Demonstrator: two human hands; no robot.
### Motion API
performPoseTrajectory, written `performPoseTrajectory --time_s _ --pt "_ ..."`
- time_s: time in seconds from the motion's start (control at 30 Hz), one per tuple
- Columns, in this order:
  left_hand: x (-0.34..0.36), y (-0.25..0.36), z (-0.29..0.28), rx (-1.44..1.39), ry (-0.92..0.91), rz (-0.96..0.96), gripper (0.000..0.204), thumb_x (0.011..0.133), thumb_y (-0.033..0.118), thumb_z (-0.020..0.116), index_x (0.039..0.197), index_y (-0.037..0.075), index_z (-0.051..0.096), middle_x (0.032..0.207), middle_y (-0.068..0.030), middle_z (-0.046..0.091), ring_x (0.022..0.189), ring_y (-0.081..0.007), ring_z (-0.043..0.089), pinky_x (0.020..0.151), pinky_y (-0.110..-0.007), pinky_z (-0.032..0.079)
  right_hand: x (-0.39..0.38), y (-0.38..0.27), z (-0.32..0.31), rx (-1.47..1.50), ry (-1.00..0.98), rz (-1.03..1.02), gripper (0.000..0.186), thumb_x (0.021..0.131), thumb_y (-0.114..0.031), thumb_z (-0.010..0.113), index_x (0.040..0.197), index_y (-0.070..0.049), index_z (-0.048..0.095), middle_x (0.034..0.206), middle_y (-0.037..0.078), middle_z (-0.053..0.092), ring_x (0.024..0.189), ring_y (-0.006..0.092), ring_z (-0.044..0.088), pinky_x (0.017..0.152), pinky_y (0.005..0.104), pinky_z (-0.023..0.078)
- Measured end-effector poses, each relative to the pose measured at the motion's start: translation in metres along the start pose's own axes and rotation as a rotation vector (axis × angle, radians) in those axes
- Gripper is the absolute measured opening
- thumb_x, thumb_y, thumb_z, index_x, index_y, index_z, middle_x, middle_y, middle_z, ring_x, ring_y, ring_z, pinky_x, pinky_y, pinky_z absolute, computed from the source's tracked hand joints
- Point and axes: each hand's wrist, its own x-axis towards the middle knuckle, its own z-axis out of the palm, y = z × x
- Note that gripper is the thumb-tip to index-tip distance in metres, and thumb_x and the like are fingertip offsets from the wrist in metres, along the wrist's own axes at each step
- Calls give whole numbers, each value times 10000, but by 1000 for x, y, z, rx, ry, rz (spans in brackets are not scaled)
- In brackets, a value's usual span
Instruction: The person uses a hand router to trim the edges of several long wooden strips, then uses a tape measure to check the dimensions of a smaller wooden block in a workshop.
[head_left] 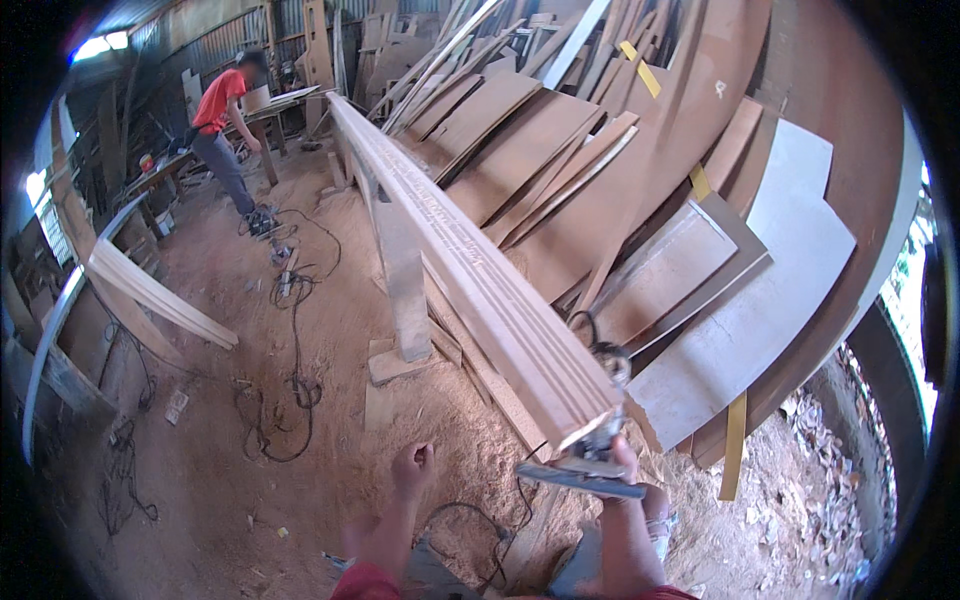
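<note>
A long, pale wooden beam (480, 260) with grooves along its top runs from near my right hand toward the far back, raised on wooden supports (403, 290). At its near end, my right hand (622, 470) is closed on a corded power tool (590, 472), which looks like a router with a flat base plate. The plate sits just below the beam's end; whether it touches the wood I cannot tell. My left hand (412, 468) is curled into a fist left of the beam, over the sawdust, with nothing visible in it.
Sheets and boards (720, 310) lean along the right side. Black cords (295, 390) snake over the dusty floor at left, and another cord (465, 508) lies near my feet. Pale boards (160, 290) jut in from the left. A person in red (218, 105) bends at a far bench.
</note>
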Motion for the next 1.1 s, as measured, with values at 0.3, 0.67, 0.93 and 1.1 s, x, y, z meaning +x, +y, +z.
performPoseTrajectory --time_s 0.3,0.67,0.93,1.1 --pt "98 245 -77 -455 269 548 629 898 421 765 1280 -43 581 1202 -168 644 1115 -283 624 936 -401 518 4 -140 36 -43 5 -369 692 1041 -486 511 1497 30 438 1237 200 688 1058 334 707 928 458 570" --pt "148 442 -168 -449 -8 743 557 898 311 682 1299 -65 590 1290 -216 637 1213 -293 607 1041 -412 474 32 -240 197 -330 -131 -337 613 1035 -495 581 1368 19 550 1131 184 713 972 266 733 849 416 608" --pt "162 474 -179 -662 -315 429 544 957 314 721 1359 -10 550 1255 -138 655 1210 -223 611 1065 -387 458 13 -225 247 -436 -182 -374 557 969 -341 722 1347 38 571 1131 100 683 975 159 668 833 305 555" --pt "172 515 -191 -880 -432 292 695 936 397 768 1416 -12 473 1244 -158 633 1160 -210 632 919 -332 552 20 -228 268 -654 -279 -513 562 962 -320 735 1357 40 560 1179 120 692 1060 177 669 889 332 548"
